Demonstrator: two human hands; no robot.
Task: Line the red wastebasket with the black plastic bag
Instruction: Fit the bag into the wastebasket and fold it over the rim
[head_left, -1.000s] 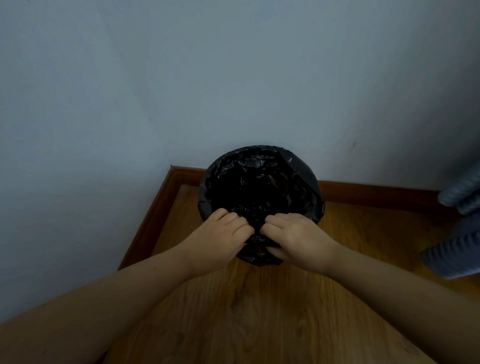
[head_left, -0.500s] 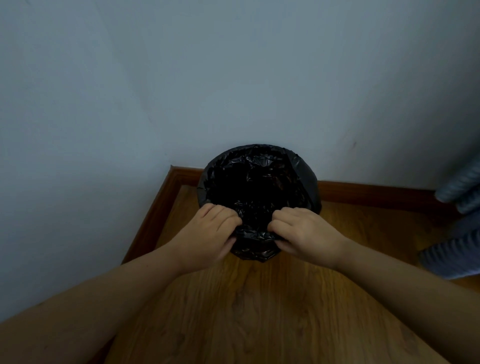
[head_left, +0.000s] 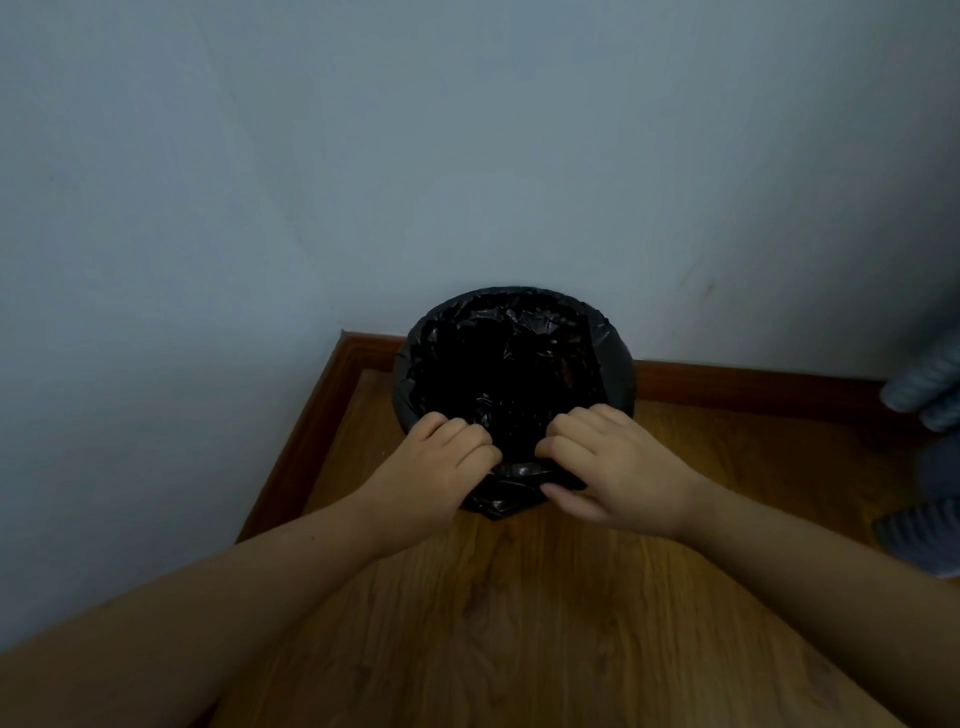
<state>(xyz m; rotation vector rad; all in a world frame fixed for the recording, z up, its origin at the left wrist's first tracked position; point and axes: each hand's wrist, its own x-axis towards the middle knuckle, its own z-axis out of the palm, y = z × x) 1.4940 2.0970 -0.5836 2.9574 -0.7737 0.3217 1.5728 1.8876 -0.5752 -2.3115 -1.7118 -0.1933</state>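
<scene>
Head view: the black plastic bag (head_left: 617, 371) fills the corner wastebasket, hiding it. The left hand (head_left: 441, 470) and right hand (head_left: 621, 467) pinch its near hem, fingers curled. Likely step: cuffing the rim. Next, tug it down evenly.

The bag (head_left: 511, 364) is seen to be thin black plastic, crinkled and faintly glossy, while the floor (head_left: 545, 623) and skirting (head_left: 753, 382) are shown as smooth, grained brown wood, the wall (head_left: 467, 156) as matt, and a grey cloth (head_left: 924, 384) as ribbed.
</scene>
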